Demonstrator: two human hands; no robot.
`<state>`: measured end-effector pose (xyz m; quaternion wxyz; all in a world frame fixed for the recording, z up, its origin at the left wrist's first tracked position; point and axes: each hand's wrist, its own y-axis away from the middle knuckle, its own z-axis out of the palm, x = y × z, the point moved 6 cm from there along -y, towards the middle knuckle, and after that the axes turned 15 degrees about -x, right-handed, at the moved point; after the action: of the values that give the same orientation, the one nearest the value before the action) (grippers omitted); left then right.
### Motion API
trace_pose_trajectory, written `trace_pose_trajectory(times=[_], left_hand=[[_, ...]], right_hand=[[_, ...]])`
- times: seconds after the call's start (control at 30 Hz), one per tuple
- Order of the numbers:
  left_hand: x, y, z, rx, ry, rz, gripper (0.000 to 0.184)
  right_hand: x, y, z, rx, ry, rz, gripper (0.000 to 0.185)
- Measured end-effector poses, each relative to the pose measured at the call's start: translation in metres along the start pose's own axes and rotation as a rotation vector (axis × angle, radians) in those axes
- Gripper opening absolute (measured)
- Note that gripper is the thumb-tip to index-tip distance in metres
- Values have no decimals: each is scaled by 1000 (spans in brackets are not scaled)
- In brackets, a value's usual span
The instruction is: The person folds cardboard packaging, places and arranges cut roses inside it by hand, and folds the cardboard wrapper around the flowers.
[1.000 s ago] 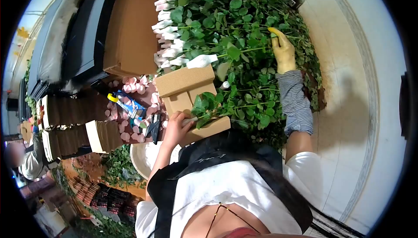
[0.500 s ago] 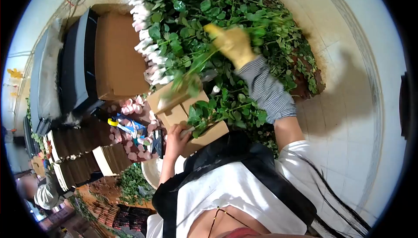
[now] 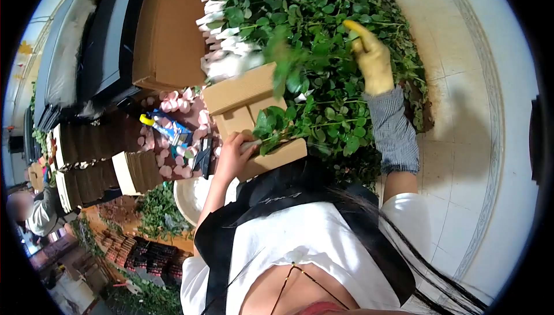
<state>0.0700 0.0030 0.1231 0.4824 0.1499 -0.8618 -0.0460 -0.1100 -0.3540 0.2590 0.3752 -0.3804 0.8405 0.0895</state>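
Tiled floor (image 3: 450,171): pale, right side, cropped by the round lens edge.
Counter (image 3: 192,117): reddish-brown, strewn with pink petals, mostly hidden.
Leafy stems (image 3: 323,9): heaped over it, cut off at top.
Cardboard (image 3: 236,92): folded, beside the heap's near end.
Right hand (image 3: 372,64): yellow-gloved, half curled; blur (image 3: 283,64) of leaves beside; grip unclear.
Left hand (image 3: 234,153): closed on a pale piece (image 3: 250,145), against the cardboard.
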Motion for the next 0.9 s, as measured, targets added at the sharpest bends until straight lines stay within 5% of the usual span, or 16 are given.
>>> trace_pose_trajectory(times=[0.1,0.13,0.23,0.4,0.5,0.6,0.77,0.87,0.9], left_hand=[[2,4,0,17,-73,33,23],[-1,5,3,8,-99,48,21],[12,10,5,-8,-373,82,13],[45,0,-17,133,-762,64,43],[10,-6,-8,-139,-320,8,32],[-6,-4,-3,-88,-70,66,27],[-5,1,-4,-169,-54,50,27],[-30,1,4,-108,-71,50,31],[-21,3,4,-106,-61,41,31]], right_hand=[[-5,32,67,-69,517,-173,47],[23,38,100,-303,767,84,40],[46,75,136,-515,701,7,25],[44,106,129,-352,597,-130,28],[18,85,96,-233,347,-173,36],[1,50,82,-169,389,-45,43],[88,16,153,59,763,-102,40],[43,9,99,214,542,-128,18],[37,14,83,259,290,-183,28]])
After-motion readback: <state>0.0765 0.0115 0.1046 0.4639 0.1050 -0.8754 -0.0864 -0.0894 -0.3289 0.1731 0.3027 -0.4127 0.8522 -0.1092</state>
